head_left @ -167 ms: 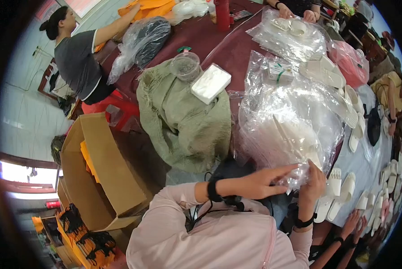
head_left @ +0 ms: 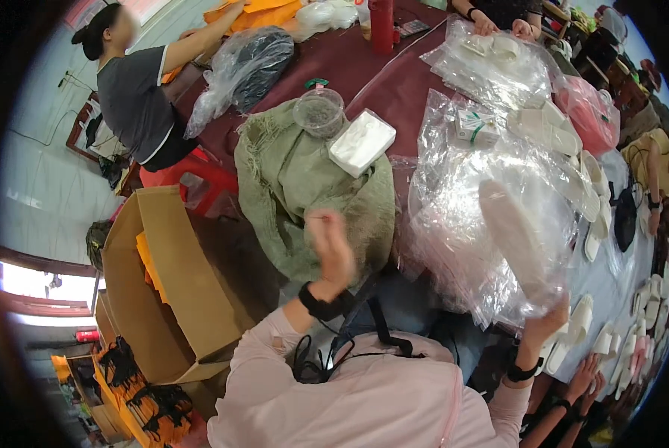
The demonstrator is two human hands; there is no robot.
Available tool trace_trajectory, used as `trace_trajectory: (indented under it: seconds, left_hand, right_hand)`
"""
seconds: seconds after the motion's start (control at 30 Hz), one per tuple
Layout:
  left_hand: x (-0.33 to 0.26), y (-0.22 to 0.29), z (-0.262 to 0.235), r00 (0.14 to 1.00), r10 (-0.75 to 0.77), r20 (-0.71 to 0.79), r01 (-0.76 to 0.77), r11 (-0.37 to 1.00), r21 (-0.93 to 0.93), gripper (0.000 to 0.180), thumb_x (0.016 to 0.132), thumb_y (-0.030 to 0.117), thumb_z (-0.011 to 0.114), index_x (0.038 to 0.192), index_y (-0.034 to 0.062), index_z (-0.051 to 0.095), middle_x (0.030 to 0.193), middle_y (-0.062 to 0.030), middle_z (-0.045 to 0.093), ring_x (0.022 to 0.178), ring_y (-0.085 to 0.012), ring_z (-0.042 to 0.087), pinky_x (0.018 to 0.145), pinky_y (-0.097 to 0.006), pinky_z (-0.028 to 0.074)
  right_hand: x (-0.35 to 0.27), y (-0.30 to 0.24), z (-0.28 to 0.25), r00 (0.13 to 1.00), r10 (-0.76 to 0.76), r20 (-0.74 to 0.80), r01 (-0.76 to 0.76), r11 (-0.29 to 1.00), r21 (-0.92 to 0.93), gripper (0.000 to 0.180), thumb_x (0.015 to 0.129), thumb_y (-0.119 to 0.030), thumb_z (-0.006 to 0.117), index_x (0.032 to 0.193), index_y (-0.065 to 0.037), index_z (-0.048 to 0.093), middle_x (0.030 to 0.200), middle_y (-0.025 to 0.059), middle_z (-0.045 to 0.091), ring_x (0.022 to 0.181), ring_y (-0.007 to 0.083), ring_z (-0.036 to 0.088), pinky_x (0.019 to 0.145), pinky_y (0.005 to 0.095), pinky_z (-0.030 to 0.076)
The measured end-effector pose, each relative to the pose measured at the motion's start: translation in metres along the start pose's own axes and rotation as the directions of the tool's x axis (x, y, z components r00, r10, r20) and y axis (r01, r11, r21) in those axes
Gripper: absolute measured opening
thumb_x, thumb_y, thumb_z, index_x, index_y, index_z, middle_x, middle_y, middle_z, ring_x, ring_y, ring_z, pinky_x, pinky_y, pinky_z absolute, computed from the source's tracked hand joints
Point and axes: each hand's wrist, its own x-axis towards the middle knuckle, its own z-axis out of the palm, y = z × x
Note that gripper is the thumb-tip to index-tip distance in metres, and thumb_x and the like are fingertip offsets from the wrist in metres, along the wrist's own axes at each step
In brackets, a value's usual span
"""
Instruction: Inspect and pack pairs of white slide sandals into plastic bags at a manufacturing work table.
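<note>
My right hand (head_left: 548,322) grips the lower end of a pale slipper (head_left: 510,231) that seems to be inside a clear plastic bag. The slipper stands tilted, its sole side showing, over a pile of clear plastic bags (head_left: 454,216). My left hand (head_left: 328,250) is raised over a green woven sack (head_left: 278,183), apart from the slipper; its fingers are smeared by motion. On the sack rest a white packet (head_left: 362,143) and a clear round tub (head_left: 319,112). A small white box (head_left: 476,127) lies on the bags.
An open cardboard box (head_left: 192,269) stands at my left. Several cream slippers (head_left: 573,336) lie at the right. Across the dark red table (head_left: 316,67), one person (head_left: 136,97) handles orange cloth; another person's hands (head_left: 502,28) rest near bagged slippers. A co-worker's hands (head_left: 586,381) are close to my right arm.
My left hand has left the bag and swung left over the sack. My right hand has moved right, with the slipper now raised and turned above the pile.
</note>
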Motion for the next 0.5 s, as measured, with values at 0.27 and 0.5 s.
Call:
trace_trajectory:
  seconds: [0.27, 0.5]
  left_hand:
    - [0.024, -0.155, -0.09, 0.495, -0.84, 0.222, 0.848, 0.522, 0.087, 0.066, 0.096, 0.049, 0.02, 0.144, 0.0039, 0.018, 0.146, -0.0208, 0.022, 0.134, -0.0298, 0.026, 0.107, -0.039, 0.023]
    - [-0.025, -0.23, -0.153, 0.553, -0.657, 0.513, 0.558, 0.749, 0.357, 0.053, 0.095, 0.038, 0.031, 0.132, 0.0014, 0.039, 0.123, -0.0208, 0.05, 0.102, -0.0274, 0.057, 0.075, -0.036, 0.049]
  right_hand:
    - [0.014, -0.062, -0.017, 0.972, 0.037, 0.233, -0.069, 0.989, 0.131, 0.044, 0.096, -0.019, 0.04, 0.136, -0.001, 0.034, 0.126, 0.0133, 0.047, 0.117, 0.0209, 0.045, 0.1, 0.0351, 0.035]
    - [-0.028, -0.18, 0.11, 0.887, -0.163, 0.432, -0.363, 0.33, 0.871, 0.033, 0.093, -0.018, 0.046, 0.121, 0.0, 0.046, 0.124, 0.0159, 0.05, 0.113, 0.0246, 0.049, 0.095, 0.037, 0.039]
